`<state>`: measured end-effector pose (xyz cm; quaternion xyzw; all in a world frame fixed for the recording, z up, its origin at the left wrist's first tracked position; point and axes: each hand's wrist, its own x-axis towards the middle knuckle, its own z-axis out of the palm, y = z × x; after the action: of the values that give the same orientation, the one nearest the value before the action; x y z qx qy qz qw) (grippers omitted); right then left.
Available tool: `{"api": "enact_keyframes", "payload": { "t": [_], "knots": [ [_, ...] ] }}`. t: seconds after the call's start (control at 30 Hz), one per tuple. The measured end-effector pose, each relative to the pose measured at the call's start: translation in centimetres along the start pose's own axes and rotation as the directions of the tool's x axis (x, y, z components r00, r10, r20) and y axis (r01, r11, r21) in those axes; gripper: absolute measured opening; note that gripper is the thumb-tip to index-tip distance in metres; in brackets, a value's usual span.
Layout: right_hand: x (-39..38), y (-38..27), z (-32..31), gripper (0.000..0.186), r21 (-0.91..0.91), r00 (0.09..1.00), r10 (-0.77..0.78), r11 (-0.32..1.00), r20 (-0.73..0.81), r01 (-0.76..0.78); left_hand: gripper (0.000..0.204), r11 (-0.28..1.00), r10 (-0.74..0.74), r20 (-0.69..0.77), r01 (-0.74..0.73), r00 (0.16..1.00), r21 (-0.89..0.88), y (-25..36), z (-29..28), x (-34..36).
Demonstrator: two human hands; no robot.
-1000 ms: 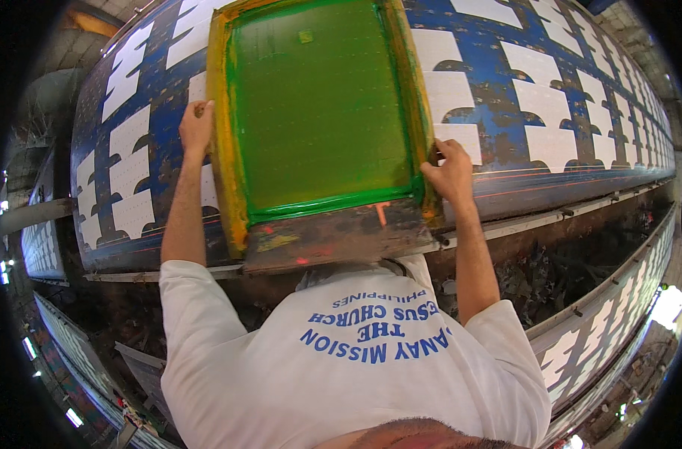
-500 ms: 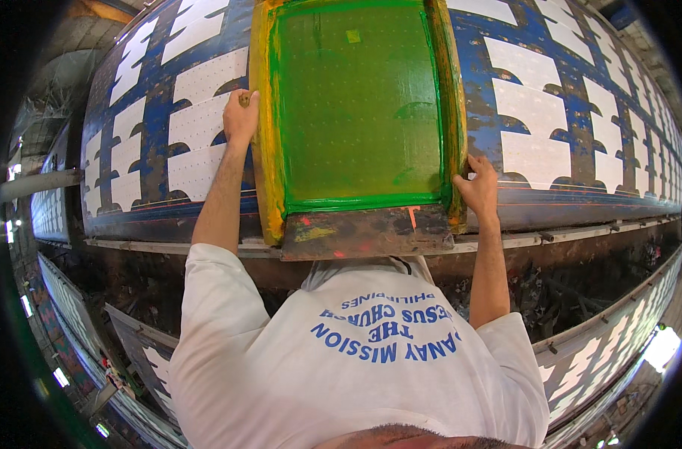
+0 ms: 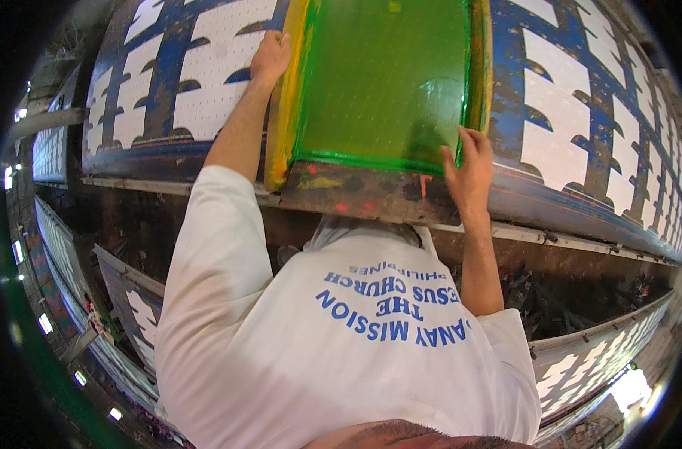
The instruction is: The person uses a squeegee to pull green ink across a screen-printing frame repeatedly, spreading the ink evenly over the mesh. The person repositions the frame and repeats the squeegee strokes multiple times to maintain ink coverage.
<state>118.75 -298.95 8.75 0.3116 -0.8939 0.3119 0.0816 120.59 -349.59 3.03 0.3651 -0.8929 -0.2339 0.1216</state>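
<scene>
A screen printing frame [image 3: 286, 120] with yellow-stained side rails and a green mesh [image 3: 378, 82] lies on the long printing table. My left hand [image 3: 271, 57] is closed at the upper part of its left rail; the fingertips are partly hidden. At the lower right corner, my right hand [image 3: 472, 168] has thumb and fingers apart, with nothing seen between them. Its shadow falls on the mesh. A dark, paint-spotted board [image 3: 356, 191] runs along the frame's near end, close to my body.
White cut panels with rounded notches, such as a left panel [image 3: 217, 97] and a right panel [image 3: 556, 112], lie on the worn blue tabletop [image 3: 505, 97]. A pale rail [image 3: 588, 245] edges the table. Another panel-covered table [image 3: 595, 367] stands behind at right.
The frame now appears higher in the picture as the view has shifted. My right hand has come off the right rail and opened over the lower right corner. My left hand stays at the left rail.
</scene>
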Motion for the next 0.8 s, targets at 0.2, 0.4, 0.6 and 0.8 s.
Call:
{"api": "enact_keyframes", "payload": {
  "t": [0.2, 0.4, 0.6, 0.8],
  "knots": [
    [-2.4, -10.0, 1.7, 0.062, 0.329, 0.703, -0.415, 0.907, 0.577, 0.264, 0.050, 0.994, 0.080, 0.026, -0.081, 0.996, 0.075, -1.1, 0.5, 0.8],
    [-3.1, -11.6, 2.2, 0.070, 0.123, 0.659, -0.377, 0.909, 0.650, 0.399, 0.057, 0.986, 0.131, 0.018, -0.132, 0.991, 0.106, -1.7, 0.8, 0.6],
    [-3.8, -13.0, 3.6, 0.065, -0.155, 0.809, -0.109, 0.958, 0.577, 0.240, 0.055, 0.993, 0.114, -0.020, -0.114, 0.993, -0.007, -0.7, 0.7, -0.3],
    [-4.6, -13.1, 4.7, 0.056, -0.246, 0.868, -0.101, 0.938, 0.485, 0.246, 0.053, 0.982, 0.078, -0.039, -0.083, 0.996, -0.168, -0.6, 0.4, -0.4]
  ]
}}
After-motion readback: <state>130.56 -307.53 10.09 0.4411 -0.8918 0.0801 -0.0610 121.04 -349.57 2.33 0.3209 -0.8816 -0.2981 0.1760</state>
